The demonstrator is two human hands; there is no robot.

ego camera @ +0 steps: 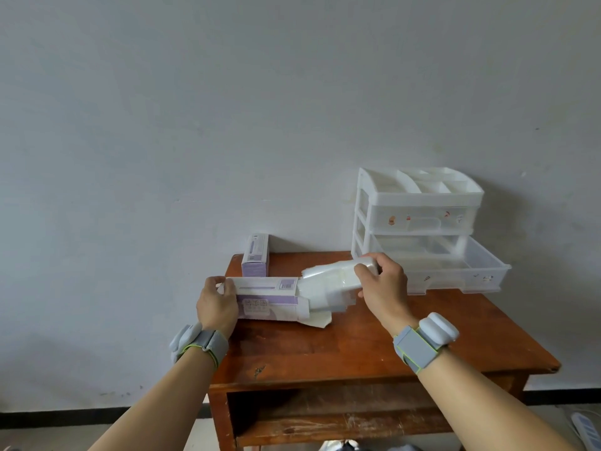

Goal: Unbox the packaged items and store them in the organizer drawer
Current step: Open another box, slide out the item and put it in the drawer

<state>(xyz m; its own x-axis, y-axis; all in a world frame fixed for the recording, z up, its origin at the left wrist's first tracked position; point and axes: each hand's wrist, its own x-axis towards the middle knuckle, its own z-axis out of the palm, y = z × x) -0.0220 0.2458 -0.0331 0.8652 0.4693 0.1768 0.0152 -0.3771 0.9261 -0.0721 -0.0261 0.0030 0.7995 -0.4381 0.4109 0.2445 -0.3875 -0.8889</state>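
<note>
A long white and purple box point(266, 297) lies on its side on the brown wooden table point(357, 340), its right end flap open. My left hand point(216, 305) grips the box's left end. My right hand point(382, 288) holds a stack of translucent plastic-wrapped packets point(328, 284) that sticks out of the open end, tilted up to the right. A second, smaller purple box point(256, 257) lies behind, against the wall. The white plastic organizer point(419, 203) stands at the back right, with its bottom drawer point(455, 271) pulled out just beyond my right hand.
The organizer's top tray has several open compartments, and its middle drawer point(422, 219) is closed. The table stands against a plain white wall and has a shelf point(341, 424) below. A white power strip point(585, 431) lies on the floor at the lower right.
</note>
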